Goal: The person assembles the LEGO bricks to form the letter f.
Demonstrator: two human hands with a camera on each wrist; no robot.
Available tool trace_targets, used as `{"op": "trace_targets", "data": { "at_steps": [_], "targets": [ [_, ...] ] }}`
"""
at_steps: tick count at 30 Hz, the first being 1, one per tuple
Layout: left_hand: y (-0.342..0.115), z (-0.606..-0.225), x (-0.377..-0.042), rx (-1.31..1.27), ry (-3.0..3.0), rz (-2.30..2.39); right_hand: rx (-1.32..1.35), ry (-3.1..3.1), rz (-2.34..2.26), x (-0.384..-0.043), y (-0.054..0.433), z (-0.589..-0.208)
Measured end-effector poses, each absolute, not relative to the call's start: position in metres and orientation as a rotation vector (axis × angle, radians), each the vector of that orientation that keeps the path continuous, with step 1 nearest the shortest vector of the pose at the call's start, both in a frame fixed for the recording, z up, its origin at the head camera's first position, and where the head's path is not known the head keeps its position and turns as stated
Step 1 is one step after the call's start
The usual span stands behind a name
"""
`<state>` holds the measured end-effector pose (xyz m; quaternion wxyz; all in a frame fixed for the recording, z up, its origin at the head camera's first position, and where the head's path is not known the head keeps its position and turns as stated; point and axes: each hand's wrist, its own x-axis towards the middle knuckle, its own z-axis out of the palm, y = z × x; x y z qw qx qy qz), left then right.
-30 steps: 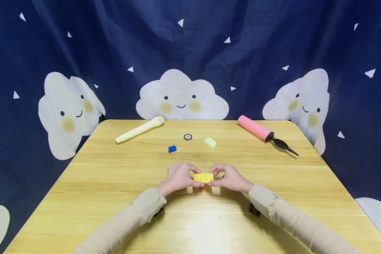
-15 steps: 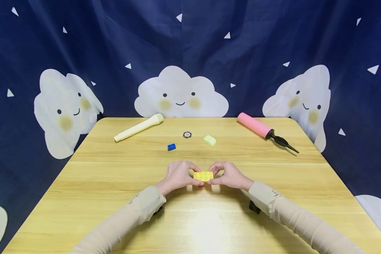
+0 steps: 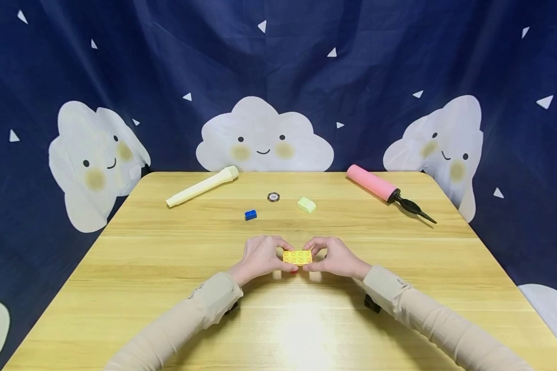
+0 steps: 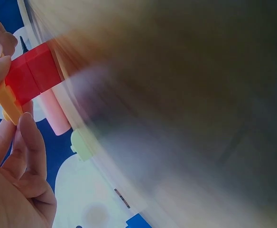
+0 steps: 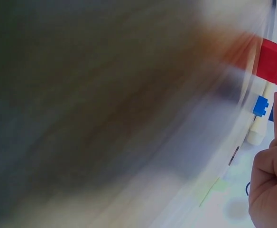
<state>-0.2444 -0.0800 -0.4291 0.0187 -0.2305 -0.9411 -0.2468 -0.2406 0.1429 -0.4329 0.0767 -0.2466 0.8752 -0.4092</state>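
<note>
A yellow toy building brick (image 3: 297, 257) with several studs on top lies across the middle of the table, between the hands. My left hand (image 3: 262, 255) pinches its left end between thumb and fingers. At the right end, my right hand (image 3: 337, 257) grips it the same way. Directly under the yellow brick are two stacked red building bricks (image 4: 34, 73), standing on the table in the left wrist view. From the head only a sliver of red (image 3: 294, 271) shows below the yellow. The right wrist view catches the red bricks (image 5: 275, 64) at its edge; the yellow one is outside it.
Beyond the hands lie a small blue brick (image 3: 250, 215), a round chip (image 3: 273, 197) and a pale green brick (image 3: 307, 204). A cream microphone-shaped thing (image 3: 203, 186) rests at the back left. A pink hand pump (image 3: 373, 184) with a black nozzle lies at the back right.
The head view has tilted slightly, so the table sits a little higher in the frame. Both hands keep the same hold on the yellow brick over the red ones.
</note>
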Motion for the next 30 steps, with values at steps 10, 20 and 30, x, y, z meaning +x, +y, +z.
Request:
{"op": "trace_targets", "data": {
  "at_steps": [10, 20, 30],
  "targets": [
    [-0.0791, -0.4294, -0.2426, -0.695, -2.938, -0.755, -0.753, 2.640, -1.202, -0.2389, 0.1403, -0.4319],
    [-0.0800, -0.4276, -0.2424, -0.693, -2.940, -0.762, -0.732, 2.620, -1.232, -0.2384, 0.1393, -0.4306],
    [-0.0792, -0.4272, -0.2420, -0.761, -2.932, -0.679, -0.705, 2.576, -1.276, -0.2383, 0.1392, -0.4325]
  ]
}}
